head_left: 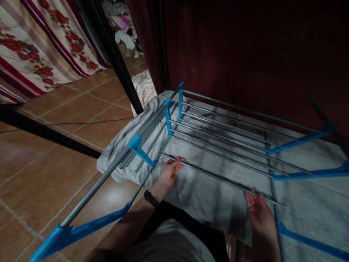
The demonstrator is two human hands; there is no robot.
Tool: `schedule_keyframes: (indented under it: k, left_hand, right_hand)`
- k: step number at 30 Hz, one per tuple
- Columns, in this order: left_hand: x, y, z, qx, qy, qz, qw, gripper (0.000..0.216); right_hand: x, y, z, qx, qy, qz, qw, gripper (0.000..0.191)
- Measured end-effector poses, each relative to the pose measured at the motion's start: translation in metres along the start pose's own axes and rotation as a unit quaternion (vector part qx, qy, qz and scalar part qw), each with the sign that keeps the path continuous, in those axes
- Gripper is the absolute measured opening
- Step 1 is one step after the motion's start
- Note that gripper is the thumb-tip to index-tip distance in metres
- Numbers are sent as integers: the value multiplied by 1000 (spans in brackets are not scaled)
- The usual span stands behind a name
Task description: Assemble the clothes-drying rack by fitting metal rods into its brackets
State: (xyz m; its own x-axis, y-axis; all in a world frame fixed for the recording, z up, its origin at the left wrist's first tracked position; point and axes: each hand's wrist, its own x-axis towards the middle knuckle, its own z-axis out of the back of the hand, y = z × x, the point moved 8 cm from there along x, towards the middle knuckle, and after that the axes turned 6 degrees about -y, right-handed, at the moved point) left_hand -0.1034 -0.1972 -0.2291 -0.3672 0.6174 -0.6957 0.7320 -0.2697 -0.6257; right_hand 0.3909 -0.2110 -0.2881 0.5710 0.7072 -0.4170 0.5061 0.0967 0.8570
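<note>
A thin grey metal rod [215,175] lies across in front of me, held at both ends. My left hand [171,169] pinches it near its left end. Close to its right end, the fingers of my right hand [256,205] are closed around it. Just beyond is a rack of metal bars with blue plastic brackets [168,118], its several parallel bars [229,127] running left to right. Another blue bracket [141,153] joins a long side tube [95,187] left of my left hand. Blue arms [305,240] also extend at the right.
Beneath the rack is a surface covered by a grey blanket [201,203]. Dark metal posts [114,54] stand at left, and a dark red curtain [245,47] hangs behind. A black cable [89,123] crosses the tiled floor [68,153]. A floral curtain [40,47] hangs at upper left.
</note>
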Motion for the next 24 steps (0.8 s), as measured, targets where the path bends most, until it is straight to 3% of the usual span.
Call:
schedule_keyframes:
  k: [3, 12, 20, 24]
  left_hand:
    - [1, 3, -1, -13, 11, 12, 1000, 17]
    - [0, 16, -9, -17, 42, 36, 998, 20]
    - [1, -10, 6, 62, -7, -72, 995, 26]
    - [-2, -18, 9, 78, -9, -105, 991, 27]
  right_hand:
    - [-4, -2, 8, -29, -55, -7, 998, 21]
    - [-10, -4, -1, -27, -2, 24, 999, 22]
    - [-8, -11, -1, -47, -13, 5, 999, 31]
    - [-7, -11, 2, -43, -12, 10, 999, 25]
